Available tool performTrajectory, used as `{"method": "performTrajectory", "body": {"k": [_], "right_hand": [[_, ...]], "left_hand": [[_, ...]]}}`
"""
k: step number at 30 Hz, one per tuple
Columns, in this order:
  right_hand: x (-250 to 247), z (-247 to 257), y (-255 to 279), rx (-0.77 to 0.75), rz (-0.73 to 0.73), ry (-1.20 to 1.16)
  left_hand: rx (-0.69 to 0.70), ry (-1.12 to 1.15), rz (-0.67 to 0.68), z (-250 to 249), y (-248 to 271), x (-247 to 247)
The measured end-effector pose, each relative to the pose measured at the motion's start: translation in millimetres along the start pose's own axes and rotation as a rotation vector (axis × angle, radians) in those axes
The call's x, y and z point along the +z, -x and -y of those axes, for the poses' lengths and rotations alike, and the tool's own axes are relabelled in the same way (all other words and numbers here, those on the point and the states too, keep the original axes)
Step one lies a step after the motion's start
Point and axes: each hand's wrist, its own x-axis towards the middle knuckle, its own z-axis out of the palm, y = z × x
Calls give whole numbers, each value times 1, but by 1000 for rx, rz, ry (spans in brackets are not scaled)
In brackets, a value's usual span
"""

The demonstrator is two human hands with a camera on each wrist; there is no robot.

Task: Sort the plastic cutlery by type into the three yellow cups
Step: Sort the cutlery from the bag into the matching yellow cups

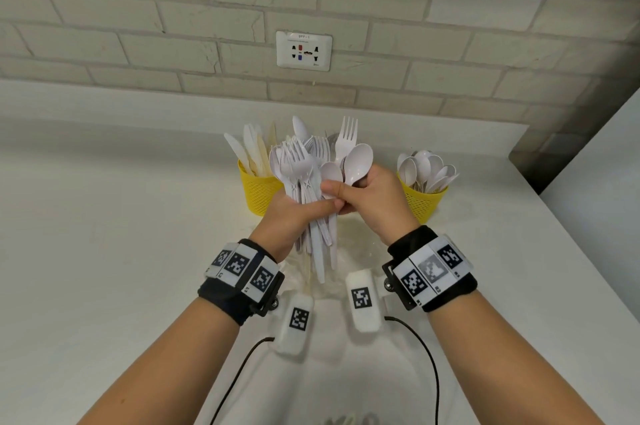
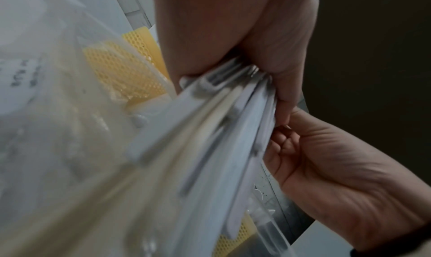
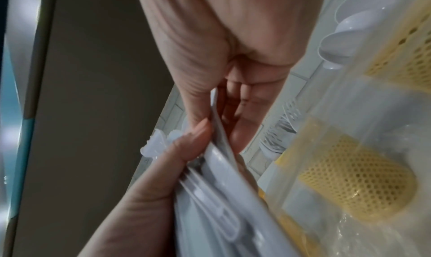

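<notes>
Mid-sort, by my reckoning: the left hand is wrapped round a mixed bundle of cutlery at centre, forks mostly, while the right hand pinches two spoons just drawn from it; next they want carrying to the spoon cup at three o'clock, the knife cup standing at nine; the wall socket at twelve carries small print too blurred to read

The left hand grips a thick bundle of white plastic forks upright. The right hand pinches white plastic spoons beside it, between a yellow mesh cup of knives and another of spoons.
</notes>
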Motion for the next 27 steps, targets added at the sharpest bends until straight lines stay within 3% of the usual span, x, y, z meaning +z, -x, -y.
{"method": "performTrajectory", "body": {"k": [6,14,21,27], "right_hand": [[-3,-8,-4,-1,-40,-2],[-1,-7,0,-15,72,20],[-2,-11,-8,-39,-15,121],[-39,10,-23,-117,-165,-52]], "left_hand": [[10,38,-63,-2,2,-1],[20,39,-38,-4,-1,1],[48,-55,-80,0,-5,5],[-3,-126,-170,3,-10,-2]]}}
